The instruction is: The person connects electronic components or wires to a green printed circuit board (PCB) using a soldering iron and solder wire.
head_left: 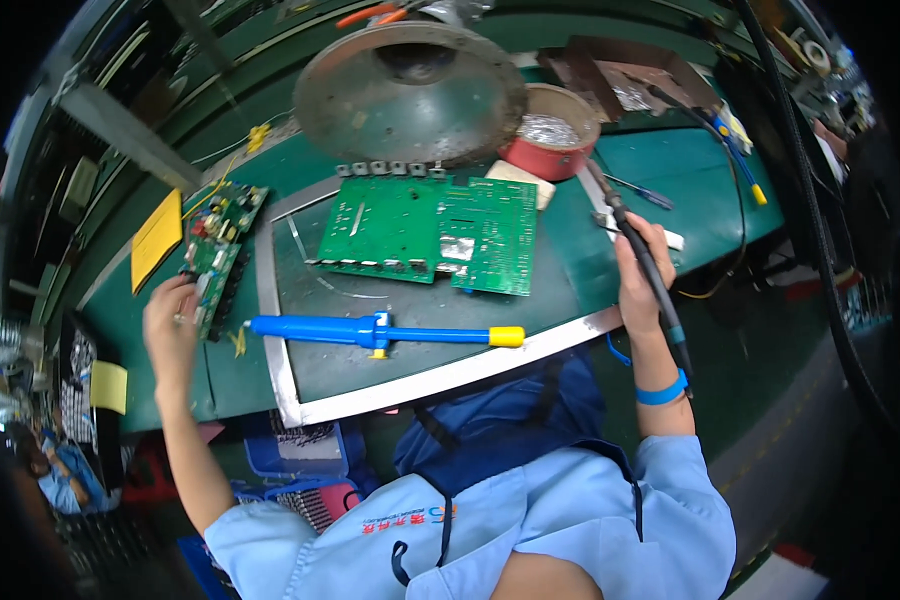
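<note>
Pump (370,330), blue and yellow: lies crosswise nearest the body, probably for quick reach. Left hand (173,303) at populated board (220,252): cannot tell whether gripping. Right hand (644,265) wrapped around soldering iron (652,275), aimed forward, presumably against burns. Farther, green boards (385,225), seemingly joints-up for access. Beyond, red bowl (547,158).

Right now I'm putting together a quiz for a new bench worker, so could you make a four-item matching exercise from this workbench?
1. Blue desoldering pump
2. Round bowl
3. Yellow card
4. Dark pen-shaped tool

A. Red outside
B. Held in the right fingers
C. Across the metal frame's left side
D. Left of the component-covered board

Pairs: 1-C, 2-A, 3-D, 4-B
</note>
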Motion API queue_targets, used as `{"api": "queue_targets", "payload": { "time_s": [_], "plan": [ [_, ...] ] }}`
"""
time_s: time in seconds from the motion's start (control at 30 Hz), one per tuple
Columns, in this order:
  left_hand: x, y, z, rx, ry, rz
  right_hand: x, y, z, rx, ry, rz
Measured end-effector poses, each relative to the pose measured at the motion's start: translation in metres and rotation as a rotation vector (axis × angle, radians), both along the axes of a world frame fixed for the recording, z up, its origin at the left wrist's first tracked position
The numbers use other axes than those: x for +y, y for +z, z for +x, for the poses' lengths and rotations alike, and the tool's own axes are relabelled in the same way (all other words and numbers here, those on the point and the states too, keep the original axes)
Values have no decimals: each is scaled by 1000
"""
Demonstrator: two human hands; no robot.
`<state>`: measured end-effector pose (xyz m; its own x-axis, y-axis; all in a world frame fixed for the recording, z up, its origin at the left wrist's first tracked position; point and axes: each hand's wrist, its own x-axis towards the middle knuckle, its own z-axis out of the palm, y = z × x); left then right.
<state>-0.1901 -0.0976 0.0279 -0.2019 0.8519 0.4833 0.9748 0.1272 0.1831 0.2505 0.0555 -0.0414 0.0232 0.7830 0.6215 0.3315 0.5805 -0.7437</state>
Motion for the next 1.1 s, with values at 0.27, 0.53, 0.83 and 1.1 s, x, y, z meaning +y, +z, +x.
{"api": "queue_targets", "payload": {
  "time_s": [0.27,0.53,0.83,1.1],
  "plan": [
    [51,-25,100,-28,-479,-407,3,10,3,-9,59,-8],
    [57,-21,86,-102,-518,-538,16,21,18,105,115,-84],
    [66,56,160,-532,-734,-684,40,34,22,293,242,-191],
    [160,-4,209,-362,-757,-235,30,41,1,67,259,-17]
  ]
}}
